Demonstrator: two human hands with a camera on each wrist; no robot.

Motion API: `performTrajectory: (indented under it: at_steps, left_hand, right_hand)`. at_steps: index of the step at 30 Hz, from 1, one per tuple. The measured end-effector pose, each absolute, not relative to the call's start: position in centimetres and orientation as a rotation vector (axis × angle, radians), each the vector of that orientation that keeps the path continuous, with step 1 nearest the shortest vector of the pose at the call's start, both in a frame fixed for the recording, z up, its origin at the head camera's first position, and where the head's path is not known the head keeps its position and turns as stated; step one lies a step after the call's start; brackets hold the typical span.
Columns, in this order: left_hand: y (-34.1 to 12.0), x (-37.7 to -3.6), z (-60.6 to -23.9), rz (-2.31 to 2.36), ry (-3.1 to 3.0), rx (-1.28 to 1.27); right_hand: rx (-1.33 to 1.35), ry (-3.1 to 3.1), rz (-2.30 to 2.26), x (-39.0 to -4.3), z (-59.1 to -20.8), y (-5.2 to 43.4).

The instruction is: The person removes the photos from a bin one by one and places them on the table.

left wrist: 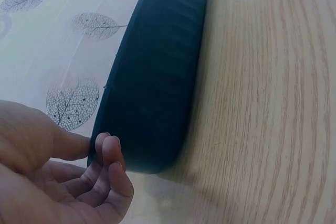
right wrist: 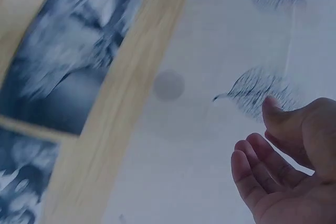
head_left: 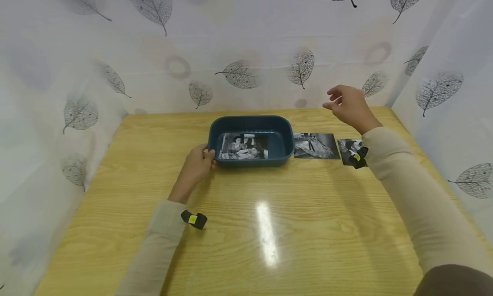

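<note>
A dark blue rectangular basin (head_left: 250, 163) sits on the wooden table with a black-and-white photo (head_left: 244, 149) lying flat inside. My left hand (head_left: 196, 165) pinches its near-left corner; in the left wrist view the thumb and curled fingers of that hand (left wrist: 79, 179) meet at the rim of the basin (left wrist: 149, 77). Raised above the table's back right, my right hand (head_left: 350, 105) has bent fingers with a gap to the thumb. The right wrist view also shows this hand (right wrist: 286, 156) holding nothing. Below it lies a second photo (head_left: 316, 146), close to the basin's right side.
A third photo (head_left: 345, 149) lies farther right, partly hidden by the strap on my right wrist. A white curtain (head_left: 265, 39) with leaf prints hangs behind the table's back edge and on both sides. Glare marks the tabletop (head_left: 231, 227) in front.
</note>
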State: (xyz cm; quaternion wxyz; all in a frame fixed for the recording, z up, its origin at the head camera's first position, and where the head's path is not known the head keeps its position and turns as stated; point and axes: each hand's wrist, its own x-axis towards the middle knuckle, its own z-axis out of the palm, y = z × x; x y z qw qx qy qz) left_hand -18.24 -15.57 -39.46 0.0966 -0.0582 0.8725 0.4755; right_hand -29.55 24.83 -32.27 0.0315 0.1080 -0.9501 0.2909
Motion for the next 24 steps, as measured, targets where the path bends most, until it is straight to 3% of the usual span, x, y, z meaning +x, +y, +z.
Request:
performTrajectory:
  at_steps: [9,24]
  left_hand:
    - [-15.6,-18.3,-39.5,1.41,2.591,-0.179]
    - [-15.5,-18.3,-39.6,1.398,2.61,-0.174]
  right_hand:
    - [0.631,-2.994,0.888,-29.9,-31.8,18.1]
    - [0.865,-3.15,0.755,-29.7,-35.5,12.0]
